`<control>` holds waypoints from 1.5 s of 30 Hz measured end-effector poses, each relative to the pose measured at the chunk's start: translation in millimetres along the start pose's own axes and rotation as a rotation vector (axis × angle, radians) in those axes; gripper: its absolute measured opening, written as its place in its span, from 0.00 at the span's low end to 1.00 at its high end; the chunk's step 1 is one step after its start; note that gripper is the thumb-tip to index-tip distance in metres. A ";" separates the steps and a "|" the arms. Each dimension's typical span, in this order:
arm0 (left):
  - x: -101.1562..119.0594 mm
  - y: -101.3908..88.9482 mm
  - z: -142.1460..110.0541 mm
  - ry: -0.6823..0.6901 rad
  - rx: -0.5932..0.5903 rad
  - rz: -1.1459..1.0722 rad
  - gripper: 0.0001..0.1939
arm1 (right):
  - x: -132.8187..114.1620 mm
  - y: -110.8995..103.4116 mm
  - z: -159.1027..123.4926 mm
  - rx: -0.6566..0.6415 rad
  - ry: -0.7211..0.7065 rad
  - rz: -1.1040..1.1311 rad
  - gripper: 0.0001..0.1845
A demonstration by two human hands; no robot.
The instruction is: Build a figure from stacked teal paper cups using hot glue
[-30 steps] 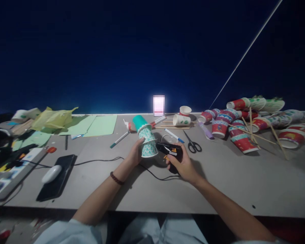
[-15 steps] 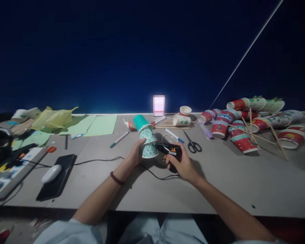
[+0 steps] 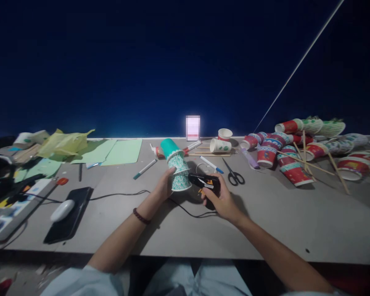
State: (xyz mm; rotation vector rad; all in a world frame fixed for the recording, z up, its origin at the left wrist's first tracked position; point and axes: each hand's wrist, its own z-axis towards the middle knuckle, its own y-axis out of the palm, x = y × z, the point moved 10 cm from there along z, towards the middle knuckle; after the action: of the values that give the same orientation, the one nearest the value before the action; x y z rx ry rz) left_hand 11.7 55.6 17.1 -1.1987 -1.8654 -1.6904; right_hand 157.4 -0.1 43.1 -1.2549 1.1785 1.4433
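Note:
My left hand is closed around the lower left side of a chain of paper cups, plain teal at the far end and white with a teal pattern nearer me. The chain leans away to the left. In my right hand is a black glue gun with an orange trigger. Its nozzle points left and meets the patterned cups near a rim; whether it touches them is hard to see. A black cord runs along the table beneath.
Scissors and a blue-capped marker lie beyond my right hand. Red and patterned cup chains with sticks fill the right. To the left are a phone under a white case, a power strip and green paper.
The cup chain has shifted very slightly left and tilted a touch in my left hand. The glue gun stays at the cups, almost unmoved.

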 end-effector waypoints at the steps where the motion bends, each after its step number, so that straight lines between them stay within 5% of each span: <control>1: 0.2 -0.6 0.0 0.003 0.003 -0.001 0.19 | 0.4 0.1 0.2 -0.002 0.000 -0.002 0.20; 45: 6.2 -11.2 3.0 0.037 0.046 -0.010 0.19 | 1.6 2.6 -1.6 -0.021 0.021 0.001 0.20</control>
State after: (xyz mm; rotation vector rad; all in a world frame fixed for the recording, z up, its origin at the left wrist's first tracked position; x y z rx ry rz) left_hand 0.3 61.3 13.9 -1.1344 -1.8812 -1.6542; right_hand 154.9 -2.1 41.7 -1.2877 1.1806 1.4498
